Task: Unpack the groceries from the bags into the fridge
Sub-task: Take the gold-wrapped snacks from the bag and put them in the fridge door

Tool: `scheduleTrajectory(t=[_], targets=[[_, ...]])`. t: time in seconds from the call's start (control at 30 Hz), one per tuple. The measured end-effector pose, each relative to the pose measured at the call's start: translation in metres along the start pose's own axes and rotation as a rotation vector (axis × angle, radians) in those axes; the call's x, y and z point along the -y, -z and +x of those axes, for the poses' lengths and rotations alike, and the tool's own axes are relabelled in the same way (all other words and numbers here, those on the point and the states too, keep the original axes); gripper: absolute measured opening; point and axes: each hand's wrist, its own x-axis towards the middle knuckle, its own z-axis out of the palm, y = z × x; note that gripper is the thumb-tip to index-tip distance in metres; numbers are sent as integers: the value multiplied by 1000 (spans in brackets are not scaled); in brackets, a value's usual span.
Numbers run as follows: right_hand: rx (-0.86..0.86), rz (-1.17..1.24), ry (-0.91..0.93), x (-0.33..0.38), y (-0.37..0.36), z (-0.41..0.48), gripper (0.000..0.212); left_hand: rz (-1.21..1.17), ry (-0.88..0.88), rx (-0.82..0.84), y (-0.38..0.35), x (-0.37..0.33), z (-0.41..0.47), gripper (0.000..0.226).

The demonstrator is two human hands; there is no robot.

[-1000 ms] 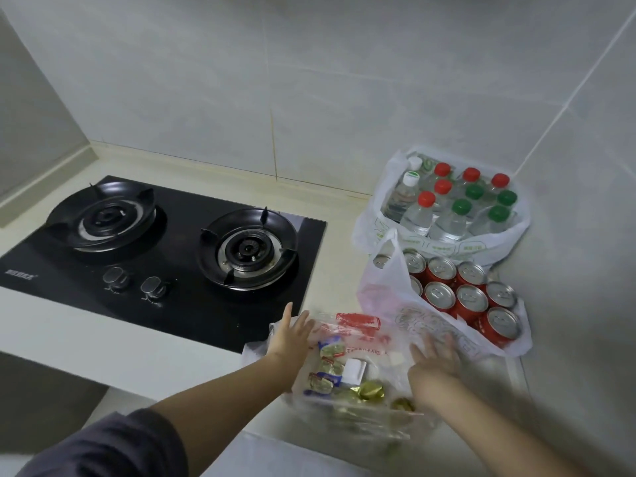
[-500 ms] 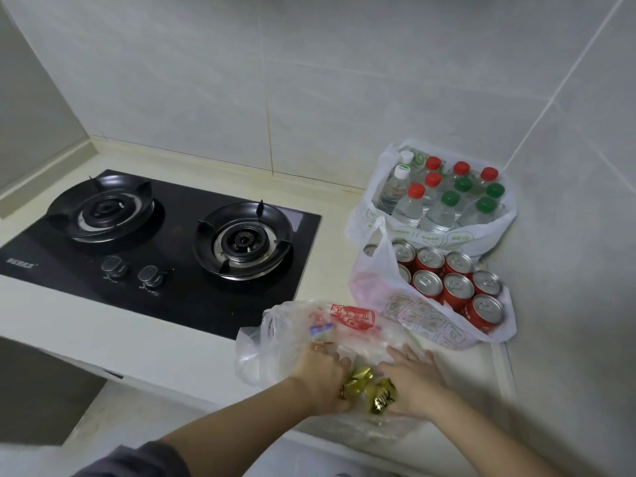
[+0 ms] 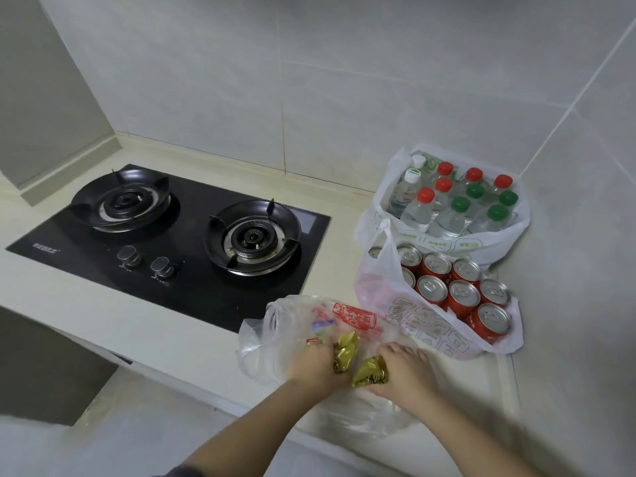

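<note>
Stove on the left, three bags in a row on the right.
The stove point(image 3: 192, 242) is set into the desk point(image 3: 172, 325) on the left. To its right, the bottle bag point(image 3: 481, 246) with bottles point(image 3: 451, 215) stands in the back corner. The can bag point(image 3: 430, 325) with cans point(image 3: 463, 297) is just in front of it, touching, and the near bag point(image 3: 272, 346) lies at the front edge. Over the near bag the left hand point(image 3: 311, 366) holds the left packet point(image 3: 344, 351) and the right hand point(image 3: 402, 370) holds the right packet point(image 3: 370, 373), side by side.
</note>
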Motion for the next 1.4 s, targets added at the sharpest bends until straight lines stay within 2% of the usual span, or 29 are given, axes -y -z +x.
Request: scheduleTrajectory(t=[0.07,0.17,0.27,0.37,0.47,0.63,0.73,0.97,1.1,1.2,1.23,1.3,1.4], targets=[[-92,88,12,-2,4,3,74,-235,11,-79,8,3,-5,35],[-254,434,50,1,13,6,52,-643,30,-138,22,4,-15,23],[-258,931,71,10,24,7,46,-983,42,-175,40,2,-26,28],[-280,1160,85,23,37,13,45,-1211,-11,-158,58,1,-40,42],[-245,1341,121,38,50,20,53,-1343,-62,-178,71,2,-53,44],[-109,1490,163,69,66,24,52,-1548,-67,-279,86,7,-72,42],[-29,1485,162,90,74,18,42,-1605,-40,-393,88,17,-86,44],[127,1594,244,143,94,-5,32,-1597,32,-571,90,48,-126,49],[191,1597,322,177,98,-17,44,-1577,128,-674,90,70,-156,59],[241,1594,376,205,95,-29,30,-1606,193,-692,90,84,-183,63],[259,1601,384,214,93,-35,30,-1626,206,-689,91,88,-193,64],[286,1603,394,233,90,-46,44,-1693,208,-690,91,98,-211,64],[328,1593,390,258,85,-64,48,-1820,208,-707,93,117,-239,48]])
